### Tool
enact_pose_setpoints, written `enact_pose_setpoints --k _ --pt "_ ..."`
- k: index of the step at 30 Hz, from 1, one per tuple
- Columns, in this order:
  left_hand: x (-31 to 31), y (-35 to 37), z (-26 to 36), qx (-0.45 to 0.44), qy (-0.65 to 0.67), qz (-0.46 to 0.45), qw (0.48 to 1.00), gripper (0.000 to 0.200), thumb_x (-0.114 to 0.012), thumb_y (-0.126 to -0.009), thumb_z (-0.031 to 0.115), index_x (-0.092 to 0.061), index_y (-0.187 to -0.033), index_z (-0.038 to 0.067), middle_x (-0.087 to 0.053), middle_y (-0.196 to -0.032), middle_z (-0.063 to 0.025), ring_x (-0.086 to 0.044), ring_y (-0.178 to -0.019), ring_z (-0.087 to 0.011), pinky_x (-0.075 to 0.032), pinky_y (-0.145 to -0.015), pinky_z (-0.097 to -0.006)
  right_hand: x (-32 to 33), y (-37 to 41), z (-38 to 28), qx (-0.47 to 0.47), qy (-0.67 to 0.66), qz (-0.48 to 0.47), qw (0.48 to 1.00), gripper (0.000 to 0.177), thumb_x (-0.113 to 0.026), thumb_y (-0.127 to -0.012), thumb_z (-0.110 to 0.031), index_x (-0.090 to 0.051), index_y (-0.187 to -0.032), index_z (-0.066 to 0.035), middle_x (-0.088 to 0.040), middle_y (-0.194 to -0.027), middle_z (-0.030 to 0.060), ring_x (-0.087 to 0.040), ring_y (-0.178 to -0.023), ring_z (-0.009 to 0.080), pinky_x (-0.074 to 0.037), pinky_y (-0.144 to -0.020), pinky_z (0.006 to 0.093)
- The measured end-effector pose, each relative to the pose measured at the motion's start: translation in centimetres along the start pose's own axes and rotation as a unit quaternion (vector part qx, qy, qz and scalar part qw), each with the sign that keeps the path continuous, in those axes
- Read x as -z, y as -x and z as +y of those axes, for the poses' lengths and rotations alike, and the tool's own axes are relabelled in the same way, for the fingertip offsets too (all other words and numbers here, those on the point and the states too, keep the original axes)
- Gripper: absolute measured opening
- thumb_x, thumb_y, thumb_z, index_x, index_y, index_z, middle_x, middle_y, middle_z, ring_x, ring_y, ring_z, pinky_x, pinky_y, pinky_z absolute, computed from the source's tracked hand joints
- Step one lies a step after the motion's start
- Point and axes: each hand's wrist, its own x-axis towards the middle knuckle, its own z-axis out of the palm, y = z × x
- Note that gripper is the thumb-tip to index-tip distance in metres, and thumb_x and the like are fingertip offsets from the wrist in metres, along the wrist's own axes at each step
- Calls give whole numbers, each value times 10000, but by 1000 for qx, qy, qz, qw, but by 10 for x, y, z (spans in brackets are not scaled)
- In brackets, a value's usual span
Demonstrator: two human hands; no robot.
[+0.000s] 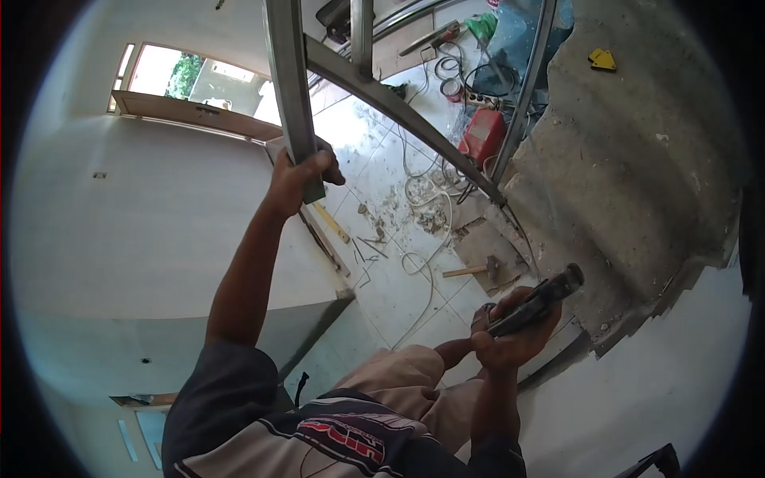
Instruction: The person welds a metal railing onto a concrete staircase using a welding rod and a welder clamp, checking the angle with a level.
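Observation:
My left hand (305, 174) is wrapped round the lower end of an upright square metal post (288, 88). This post meets a sloping metal rail (406, 115) that runs down toward the concrete stairs. In my right hand (519, 331) is a dark, long, worn tool with a rounded end (546, 299); its exact kind I cannot make out. The fingers close round its body, and it is held above the lower steps, apart from the rail. A thin dark cable (519, 231) hangs by the rail's lower end.
Bare concrete stairs (629, 159) rise on the right, with a yellow welding magnet (603, 60) on a step. A red machine (482, 137), tangled cables (450, 72), a hammer (470, 269), metal offcuts (370, 247) and debris lie on the tiled floor. A pale wall (159, 215) stands left.

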Motion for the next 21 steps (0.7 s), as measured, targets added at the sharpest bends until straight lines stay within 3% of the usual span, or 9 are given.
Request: enact_pose_setpoints --k 2,4,9,16,18,21 --pt "-3 1 0 18 -11 22 1000 334 -714 -876 337 -615 -828 22 -623 -708 -71 -634 -627 -164 -541 -630 -330 -1 1 5 -12 -27 0 1000 1267 -913 -612 -569 -218 -1447 84 -561 -1004 86 -530 -678 119 -491 -612 270" --pt "-7 0 -2 12 -41 72 996 328 -714 -883 321 -597 -732 54 -580 -606 -50 -564 -498 -137 -477 -502 -293 -1 1 12 32 47 -52 997 1278 -909 -604 -598 -222 -1454 65 -551 -998 75 -523 -668 124 -476 -594 256" --pt "-8 1 -2 8 -65 102 993 329 -729 -882 325 -601 -733 60 -568 -583 -48 -562 -485 -142 -468 -492 -292 -41 9 16 36 -64 -2 997 1307 -926 -559 -603 -246 -1461 55 -565 -963 90 -535 -698 134 -462 -551 237" --pt "-12 -1 1 25 -58 125 990 378 -779 -858 366 -602 -782 41 -573 -590 -46 -576 -481 -142 -478 -474 -290 -64 11 18 36 -108 -64 991 1293 -958 -537 -548 -292 -1443 89 -575 -961 100 -570 -745 146 -488 -577 258" --pt "-13 -1 1 23 -53 132 990 382 -784 -854 368 -603 -774 40 -572 -593 -42 -576 -478 -139 -482 -471 -288 -62 16 24 46 -53 -111 991 1281 -878 -614 -643 -301 -1419 168 -586 -1152 195 -628 -980 246 -547 -825 331" --pt "-14 0 2 21 -56 129 990 371 -781 -861 354 -608 -777 37 -569 -594 -39 -571 -479 -135 -484 -472 -289 -63 12 12 -2 -79 -123 989 1278 -894 -606 -625 -307 -1418 168 -622 -1150 226 -652 -979 260 -553 -822 341"
